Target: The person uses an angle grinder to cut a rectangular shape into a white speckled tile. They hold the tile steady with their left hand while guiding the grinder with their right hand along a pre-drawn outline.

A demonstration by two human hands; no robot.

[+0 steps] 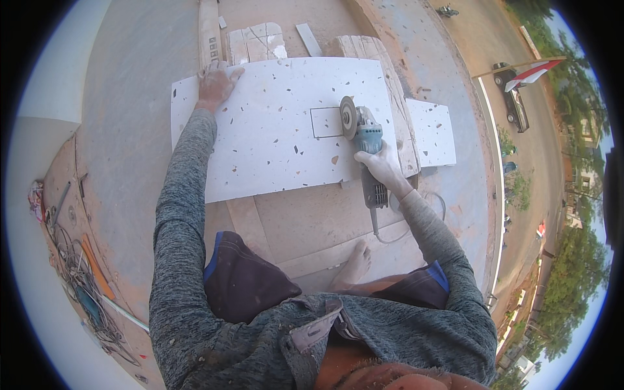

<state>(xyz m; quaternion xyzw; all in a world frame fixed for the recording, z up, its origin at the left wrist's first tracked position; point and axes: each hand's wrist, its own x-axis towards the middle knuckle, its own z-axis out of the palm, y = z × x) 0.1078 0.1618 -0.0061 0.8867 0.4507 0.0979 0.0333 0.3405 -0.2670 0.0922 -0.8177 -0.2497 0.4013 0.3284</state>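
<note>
A white terrazzo-look slab [266, 140] with dark and brown chips lies across wooden supports in front of me. Dark lines outline a small rectangle [325, 110] on its right half. My right hand [387, 168] is wrapped round the body of a teal and black angle grinder [370, 140]. The grinder's disc [348, 117] is tilted up on edge over the right side of that outline; whether it touches the slab I cannot tell. My left hand [218, 86] rests with fingers stretched out at the slab's far left edge, holding nothing.
Dusty wooden blocks [257, 42] stand beyond the slab. A smaller white piece [431, 133] lies to its right. The grinder's cable [393, 240] loops near my bare foot [353, 265]. Tangled cables and tools [88, 296] lie far left; a red-and-white flag [533, 73] hangs outside.
</note>
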